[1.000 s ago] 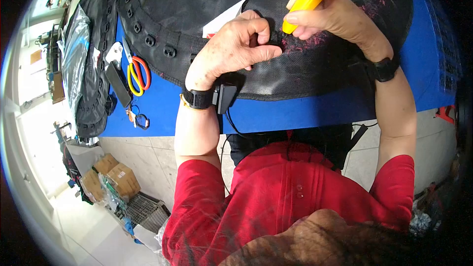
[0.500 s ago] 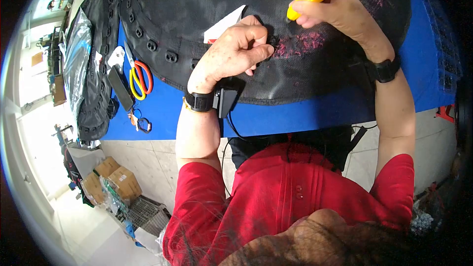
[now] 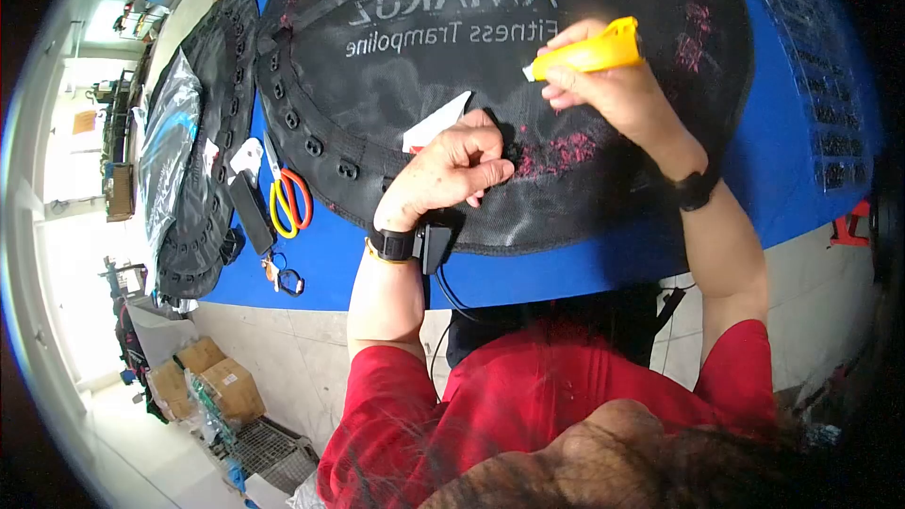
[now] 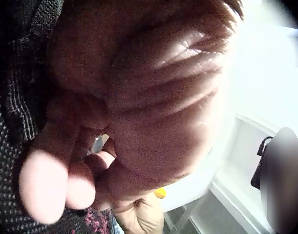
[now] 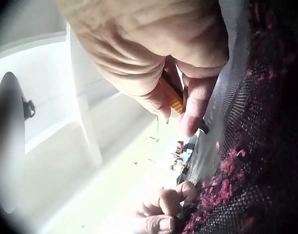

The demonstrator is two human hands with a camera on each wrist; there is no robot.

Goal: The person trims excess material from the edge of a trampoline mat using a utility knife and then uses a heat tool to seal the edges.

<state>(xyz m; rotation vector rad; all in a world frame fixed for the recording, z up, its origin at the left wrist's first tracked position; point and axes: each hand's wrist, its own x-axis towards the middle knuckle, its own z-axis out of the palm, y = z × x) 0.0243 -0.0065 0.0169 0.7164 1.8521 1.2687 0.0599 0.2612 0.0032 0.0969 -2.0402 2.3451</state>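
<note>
A black mesh mat (image 3: 415,94) with mirrored white lettering lies on the blue table. My right hand (image 3: 617,94) grips a yellow cutter (image 3: 594,52), its tip pointing left above the mat; the orange-yellow handle (image 5: 174,100) shows between the fingers in the right wrist view. My left hand (image 3: 448,170) has curled fingers pinching the mat's band at the left end of a patch of pink fuzz (image 3: 561,153). What lies under those fingertips is hidden. A white paper piece (image 3: 438,123) lies behind the left hand.
Red-and-yellow-handled scissors (image 3: 289,203), a black box-shaped item (image 3: 250,212) and a key ring (image 3: 290,283) lie left of the mat. Farther left are another black mat (image 3: 226,85) and clear plastic wrap (image 3: 170,141). Clear packs (image 3: 839,146) lie at the right.
The head view has shifted, showing more of the mat's lettering. My right hand has lifted the cutter away from my left fingers and the pink fuzz. The left hand keeps its pinch.
</note>
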